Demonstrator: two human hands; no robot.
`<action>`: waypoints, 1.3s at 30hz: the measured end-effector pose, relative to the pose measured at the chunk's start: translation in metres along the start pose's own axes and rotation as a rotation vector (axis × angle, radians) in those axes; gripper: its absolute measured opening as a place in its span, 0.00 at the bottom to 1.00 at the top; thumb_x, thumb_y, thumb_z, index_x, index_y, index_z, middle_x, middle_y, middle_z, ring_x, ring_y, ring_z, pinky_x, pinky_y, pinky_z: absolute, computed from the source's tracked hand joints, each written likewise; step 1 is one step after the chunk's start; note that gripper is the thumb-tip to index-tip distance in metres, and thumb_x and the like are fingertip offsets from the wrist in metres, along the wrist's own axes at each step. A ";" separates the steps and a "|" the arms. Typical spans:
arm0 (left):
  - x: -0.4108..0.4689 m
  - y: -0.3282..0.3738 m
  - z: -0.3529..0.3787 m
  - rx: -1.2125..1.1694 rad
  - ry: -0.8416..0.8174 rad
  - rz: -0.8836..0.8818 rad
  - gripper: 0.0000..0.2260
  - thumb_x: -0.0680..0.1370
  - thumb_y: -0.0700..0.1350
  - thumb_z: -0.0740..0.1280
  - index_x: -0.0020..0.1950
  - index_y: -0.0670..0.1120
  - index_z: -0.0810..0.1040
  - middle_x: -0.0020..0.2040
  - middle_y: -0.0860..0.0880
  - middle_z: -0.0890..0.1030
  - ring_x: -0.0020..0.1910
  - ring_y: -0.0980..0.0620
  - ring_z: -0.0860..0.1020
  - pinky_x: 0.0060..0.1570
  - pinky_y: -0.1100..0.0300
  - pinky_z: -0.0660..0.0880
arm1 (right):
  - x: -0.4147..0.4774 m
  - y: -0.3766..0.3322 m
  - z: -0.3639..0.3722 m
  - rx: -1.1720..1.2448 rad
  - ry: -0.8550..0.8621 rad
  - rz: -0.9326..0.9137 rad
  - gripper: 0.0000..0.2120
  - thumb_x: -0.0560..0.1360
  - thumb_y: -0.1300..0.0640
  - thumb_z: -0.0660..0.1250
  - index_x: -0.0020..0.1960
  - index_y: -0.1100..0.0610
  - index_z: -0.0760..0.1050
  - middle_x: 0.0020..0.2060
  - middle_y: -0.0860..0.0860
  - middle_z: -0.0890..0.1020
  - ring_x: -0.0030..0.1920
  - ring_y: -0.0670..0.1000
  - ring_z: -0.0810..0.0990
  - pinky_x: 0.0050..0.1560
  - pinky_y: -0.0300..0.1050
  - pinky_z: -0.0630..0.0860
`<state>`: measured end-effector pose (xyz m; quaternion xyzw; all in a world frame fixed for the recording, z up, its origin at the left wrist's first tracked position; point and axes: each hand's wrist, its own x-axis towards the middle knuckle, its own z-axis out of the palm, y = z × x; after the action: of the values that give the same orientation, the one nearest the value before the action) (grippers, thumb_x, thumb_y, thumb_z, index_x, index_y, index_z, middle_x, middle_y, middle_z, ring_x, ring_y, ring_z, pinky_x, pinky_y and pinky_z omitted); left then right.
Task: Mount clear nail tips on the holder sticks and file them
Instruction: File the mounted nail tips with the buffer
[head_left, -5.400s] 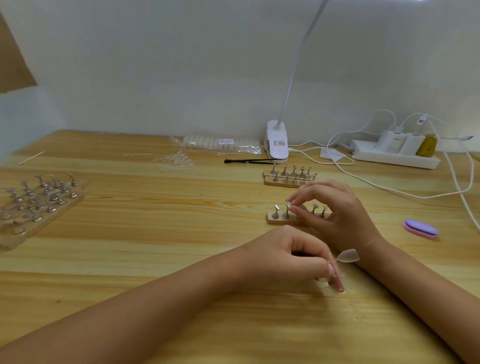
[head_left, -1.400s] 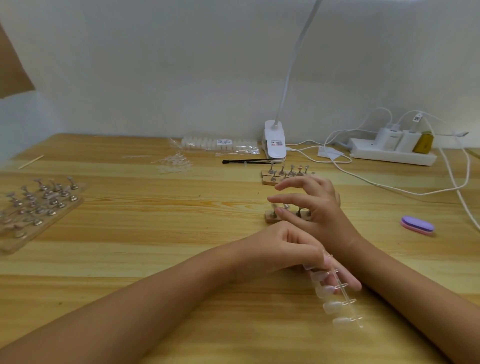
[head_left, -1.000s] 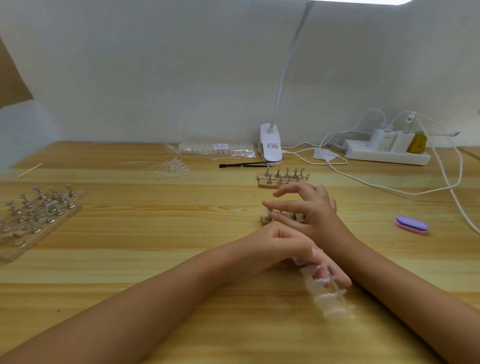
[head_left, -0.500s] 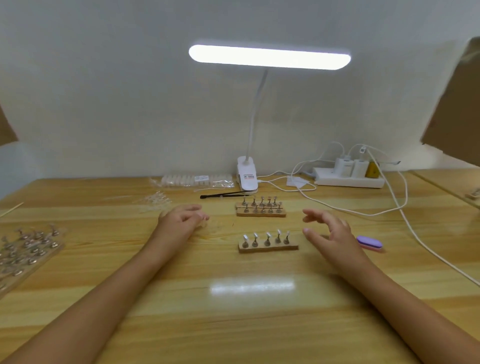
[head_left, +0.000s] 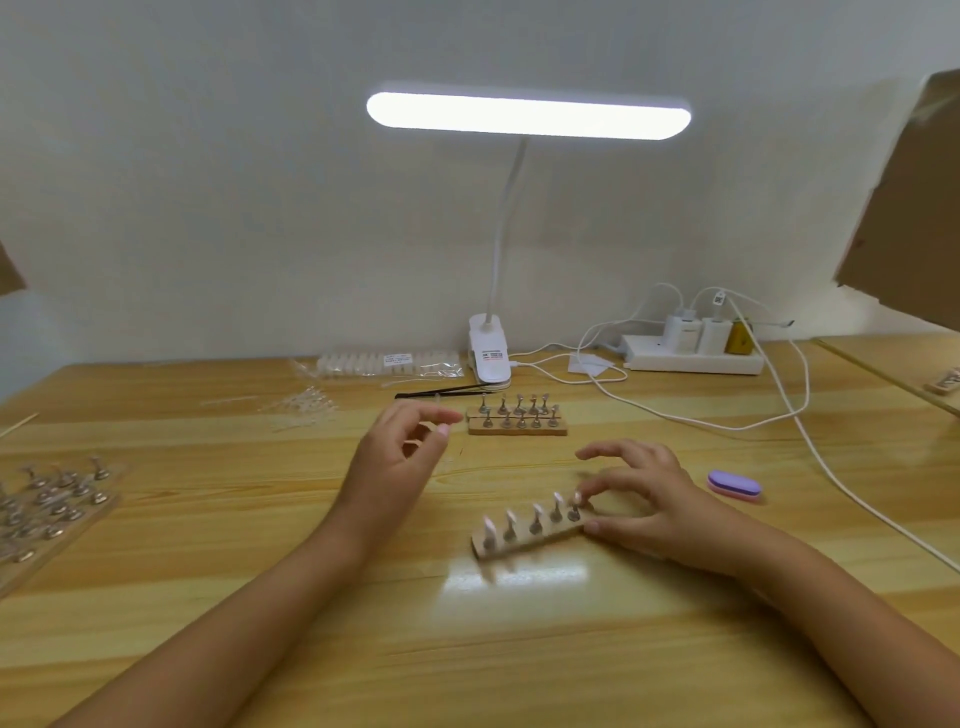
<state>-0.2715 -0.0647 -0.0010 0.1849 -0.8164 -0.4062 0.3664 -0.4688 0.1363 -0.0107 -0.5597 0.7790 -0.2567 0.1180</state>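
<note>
The holder (head_left: 524, 535), a short wooden strip, lies on the table (head_left: 260, 597) in front of centre. Its long axis runs from near-left to far-right. Five metal sticks (head_left: 535, 522) stand in a row along it, and pale tips (head_left: 488, 527) top at least four of them. The right hand (head_left: 644, 499) grips the holder's right end, thumb against the wood and index fingertip at the last stick. The left hand (head_left: 395, 457) hovers further back, fingers loosely curled; it looks empty, though blur makes that unsure. A purple buffer (head_left: 735, 486) lies just right of the right hand.
</note>
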 end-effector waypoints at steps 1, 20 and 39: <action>-0.003 0.004 0.004 -0.029 -0.048 -0.019 0.08 0.81 0.43 0.63 0.53 0.55 0.79 0.53 0.57 0.79 0.46 0.65 0.76 0.45 0.72 0.73 | -0.003 0.002 -0.002 0.026 -0.030 -0.017 0.12 0.70 0.38 0.70 0.53 0.32 0.79 0.66 0.27 0.63 0.72 0.41 0.54 0.74 0.49 0.53; -0.026 0.005 0.034 0.185 -0.575 0.076 0.24 0.78 0.44 0.68 0.68 0.64 0.66 0.66 0.64 0.70 0.66 0.69 0.66 0.67 0.69 0.66 | -0.013 -0.013 -0.002 0.210 -0.052 -0.073 0.22 0.80 0.62 0.63 0.67 0.39 0.71 0.53 0.37 0.82 0.60 0.42 0.77 0.61 0.38 0.71; -0.025 0.014 0.024 0.072 -0.688 0.006 0.03 0.77 0.51 0.71 0.49 0.58 0.82 0.52 0.60 0.82 0.57 0.59 0.77 0.57 0.60 0.75 | -0.032 0.041 -0.068 -0.143 -0.013 0.313 0.11 0.75 0.55 0.71 0.50 0.40 0.78 0.52 0.43 0.75 0.50 0.42 0.76 0.49 0.38 0.74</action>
<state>-0.2734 -0.0288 -0.0108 0.0476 -0.9066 -0.4144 0.0640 -0.5232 0.1939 0.0211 -0.4402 0.8721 -0.1756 0.1217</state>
